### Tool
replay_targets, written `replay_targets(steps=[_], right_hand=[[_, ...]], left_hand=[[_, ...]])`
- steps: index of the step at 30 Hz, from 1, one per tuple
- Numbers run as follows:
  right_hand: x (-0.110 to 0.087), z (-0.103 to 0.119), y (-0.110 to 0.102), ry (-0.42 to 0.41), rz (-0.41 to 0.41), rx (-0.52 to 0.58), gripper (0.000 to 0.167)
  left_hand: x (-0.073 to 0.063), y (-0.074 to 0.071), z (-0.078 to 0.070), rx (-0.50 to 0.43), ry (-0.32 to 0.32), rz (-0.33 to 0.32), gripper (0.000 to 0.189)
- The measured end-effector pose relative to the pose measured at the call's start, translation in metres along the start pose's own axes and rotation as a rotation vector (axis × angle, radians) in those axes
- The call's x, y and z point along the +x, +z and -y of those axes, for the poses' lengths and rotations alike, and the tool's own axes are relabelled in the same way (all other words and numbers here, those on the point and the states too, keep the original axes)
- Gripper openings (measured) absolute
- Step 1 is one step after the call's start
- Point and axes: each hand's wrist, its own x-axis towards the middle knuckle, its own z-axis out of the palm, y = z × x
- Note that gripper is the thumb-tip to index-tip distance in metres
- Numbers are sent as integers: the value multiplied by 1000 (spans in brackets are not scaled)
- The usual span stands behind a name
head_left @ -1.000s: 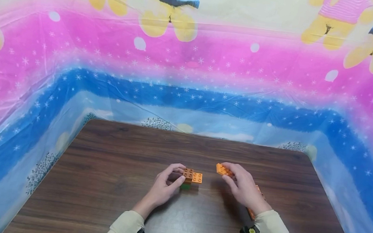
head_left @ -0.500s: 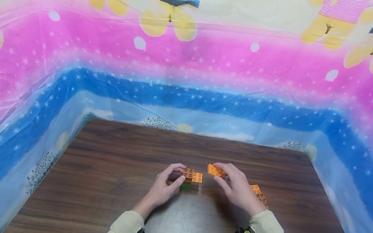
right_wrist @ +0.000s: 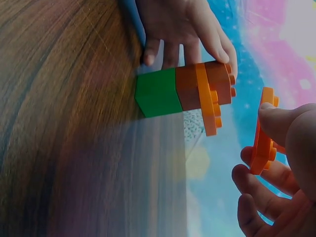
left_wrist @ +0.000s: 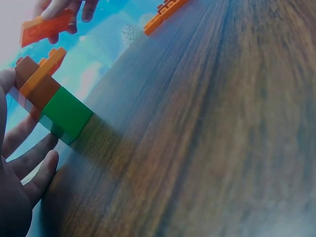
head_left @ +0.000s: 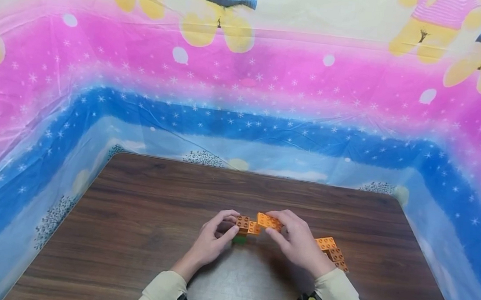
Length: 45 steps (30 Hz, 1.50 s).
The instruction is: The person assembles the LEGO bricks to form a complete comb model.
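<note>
A small stack of toy building bricks stands upright on the table: a green brick [right_wrist: 157,94] at the bottom, a brown brick [right_wrist: 187,88] above it, then a flat orange brick [right_wrist: 209,113] jutting out to the right, and another brown brick [head_left: 242,223] on top. My left hand [head_left: 209,243] grips the upper part of the stack from its left side, thumb at the near face. Between the thumb and fingers of my right hand [head_left: 299,240] is a second flat orange brick [head_left: 268,221], held above and just right of the jutting one, apart from it in both wrist views.
Right of my right hand, an orange brick [head_left: 325,243] and brown bricks [head_left: 337,256] lie together on the wooden table [head_left: 153,195], partly hidden by the wrist. A patterned cloth [head_left: 243,126] hangs behind and around the table.
My right hand has moved left with its flat orange brick, from well apart to close beside the stack. More of the bricks at the right has come into sight. My left hand stays put.
</note>
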Motion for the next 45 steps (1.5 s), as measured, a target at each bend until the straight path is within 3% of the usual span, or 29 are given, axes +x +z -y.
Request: replay_targets(steps=[23, 45], right_hand=[[18, 16, 18, -44, 65, -1, 41], [24, 23, 19, -47, 98, -60, 42]], left_hand=[[2, 0, 0, 11, -13, 14, 35], [0, -2, -3, 16, -32, 20, 35]])
